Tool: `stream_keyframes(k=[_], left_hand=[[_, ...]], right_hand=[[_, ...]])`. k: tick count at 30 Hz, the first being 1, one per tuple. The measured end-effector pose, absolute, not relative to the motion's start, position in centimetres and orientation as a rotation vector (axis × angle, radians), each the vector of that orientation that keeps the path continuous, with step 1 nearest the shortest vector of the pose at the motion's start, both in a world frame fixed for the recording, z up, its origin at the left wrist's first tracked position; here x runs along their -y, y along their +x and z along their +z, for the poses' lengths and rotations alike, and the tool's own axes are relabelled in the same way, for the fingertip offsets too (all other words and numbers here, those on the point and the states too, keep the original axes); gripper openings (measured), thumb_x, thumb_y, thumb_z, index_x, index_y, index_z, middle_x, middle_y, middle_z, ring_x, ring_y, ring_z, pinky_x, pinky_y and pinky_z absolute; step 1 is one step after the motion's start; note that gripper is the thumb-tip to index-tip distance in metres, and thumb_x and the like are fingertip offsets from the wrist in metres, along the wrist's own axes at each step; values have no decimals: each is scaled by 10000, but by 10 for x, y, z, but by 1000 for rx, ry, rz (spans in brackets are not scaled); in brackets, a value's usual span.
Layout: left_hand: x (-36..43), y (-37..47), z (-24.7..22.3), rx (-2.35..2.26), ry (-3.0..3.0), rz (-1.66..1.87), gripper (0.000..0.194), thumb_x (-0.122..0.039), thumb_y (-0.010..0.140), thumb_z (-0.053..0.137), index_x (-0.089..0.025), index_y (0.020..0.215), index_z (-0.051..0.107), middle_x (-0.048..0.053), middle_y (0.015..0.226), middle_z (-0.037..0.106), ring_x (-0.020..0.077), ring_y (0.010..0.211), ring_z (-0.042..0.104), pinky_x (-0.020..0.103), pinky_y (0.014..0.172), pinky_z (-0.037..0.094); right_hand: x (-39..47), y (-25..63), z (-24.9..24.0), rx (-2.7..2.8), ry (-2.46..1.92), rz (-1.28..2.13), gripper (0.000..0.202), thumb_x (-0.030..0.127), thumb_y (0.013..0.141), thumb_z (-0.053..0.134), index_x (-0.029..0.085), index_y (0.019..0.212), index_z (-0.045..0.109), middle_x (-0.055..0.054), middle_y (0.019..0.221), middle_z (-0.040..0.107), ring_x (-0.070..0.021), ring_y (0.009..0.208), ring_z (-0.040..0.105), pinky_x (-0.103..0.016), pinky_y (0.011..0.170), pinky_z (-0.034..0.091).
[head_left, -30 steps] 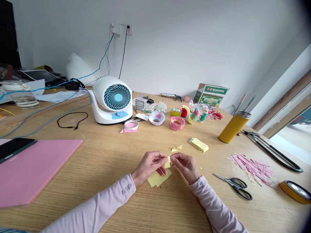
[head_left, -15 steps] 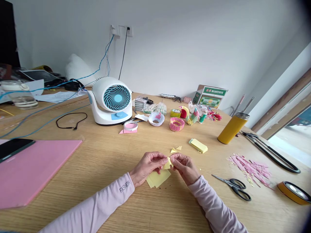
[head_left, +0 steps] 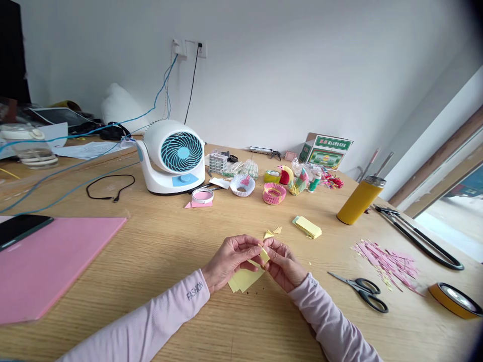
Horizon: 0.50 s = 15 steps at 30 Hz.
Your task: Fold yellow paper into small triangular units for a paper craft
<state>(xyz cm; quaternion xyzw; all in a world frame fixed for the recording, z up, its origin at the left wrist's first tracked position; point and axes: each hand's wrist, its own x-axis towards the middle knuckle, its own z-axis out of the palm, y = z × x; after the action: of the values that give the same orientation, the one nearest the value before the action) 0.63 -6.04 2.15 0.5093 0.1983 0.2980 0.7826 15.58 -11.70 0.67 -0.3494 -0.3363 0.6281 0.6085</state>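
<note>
Between my two hands is a small folded piece of yellow paper [head_left: 264, 255]. My left hand [head_left: 238, 257] pinches it from the left with thumb and fingers. From the right, my right hand [head_left: 286, 262] grips the same piece, its thumb lying against it. Under my hands, flat on the wooden table, lie several loose yellow paper slips [head_left: 244, 280], partly covered by my left hand. Just beyond my fingertips rest small folded yellow triangles [head_left: 268, 234]. A stack of yellow paper slips [head_left: 307, 227] lies farther off to the right.
Scissors [head_left: 363, 290], pink paper scraps [head_left: 388, 262] and a tape roll [head_left: 455, 300] lie to the right, with a yellow bottle [head_left: 358, 201] behind. A pink folded-paper ring [head_left: 274, 193] and a white fan [head_left: 171, 158] stand farther back. A pink sheet [head_left: 56, 271] bears a phone on the left.
The yellow piece has been turned in my fingers and now shows as a narrow folded strip slanting down to the right. My hands have stayed in nearly the same place.
</note>
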Motion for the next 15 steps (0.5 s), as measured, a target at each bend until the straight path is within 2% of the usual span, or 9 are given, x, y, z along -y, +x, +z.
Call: stream_keyframes(k=[7, 12, 15], left_hand=[[60, 8, 18, -455, 1031, 691, 256, -289, 681, 728, -115, 843, 632, 20, 753, 628, 107, 670, 617, 182, 543, 493], [58, 9, 17, -489, 893, 766, 262, -264, 646, 757, -120, 826, 634, -7, 688, 608, 64, 598, 573, 138, 488, 457], [56, 10, 16, -522, 838, 819, 280, -267, 633, 766, -124, 833, 632, -28, 616, 585, 36, 523, 527, 125, 471, 432]], right_hand=[[114, 154, 4, 787, -786, 1410, 206, 321, 675, 749, 187, 758, 618, 33, 648, 571, -58, 511, 492, -147, 452, 384], [115, 155, 4, 839, -877, 1301, 306, 460, 724, 665, 171, 815, 627, 18, 593, 565, -78, 472, 475, -190, 446, 378], [116, 150, 4, 956, -931, 1193, 319, 402, 683, 723, 176, 867, 595, 8, 660, 598, -93, 519, 516, -209, 485, 405]])
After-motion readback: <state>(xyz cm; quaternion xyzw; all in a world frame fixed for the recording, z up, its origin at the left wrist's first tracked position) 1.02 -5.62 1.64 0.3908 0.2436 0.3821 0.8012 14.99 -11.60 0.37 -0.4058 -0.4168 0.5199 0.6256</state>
